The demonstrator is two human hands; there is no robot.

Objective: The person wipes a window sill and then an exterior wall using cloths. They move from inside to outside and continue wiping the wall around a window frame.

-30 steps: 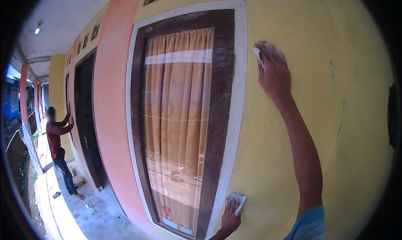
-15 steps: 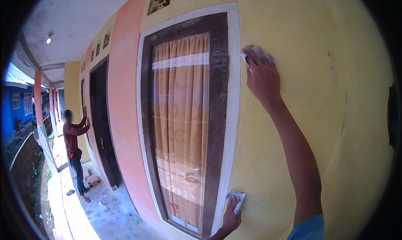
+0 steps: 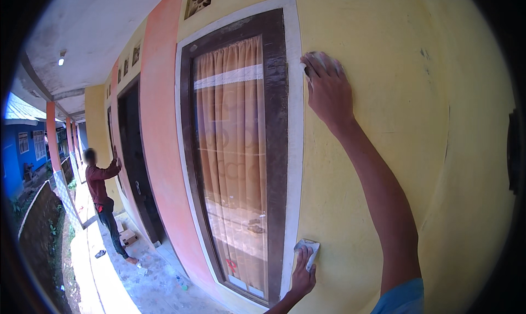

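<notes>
My right hand [image 3: 330,92] lies high on the yellow wall [image 3: 378,56], just right of the window's white border [image 3: 294,122]. Its fingers press a pale piece, seemingly sandpaper, against the wall; only an edge shows beside them, and whitish dust coats the fingers. Lower down, my left hand [image 3: 302,275] holds a folded grey-white sheet of sandpaper [image 3: 310,247] against the wall, near the bottom right corner of the window. Between border and glass runs a dark brown window frame [image 3: 275,149].
Behind the glass hangs an orange curtain [image 3: 233,122]. Left of the window come a pink wall strip [image 3: 160,95] and a dark doorway [image 3: 134,149]. Further along the porch a person [image 3: 101,188] in a dark red top faces the wall, a cardboard box [image 3: 129,237] beside them.
The view has shifted slightly, so window and wall sit further left. Both hands remain pressed to the wall; my left hand is slightly higher. The person further along has leaned toward the wall.
</notes>
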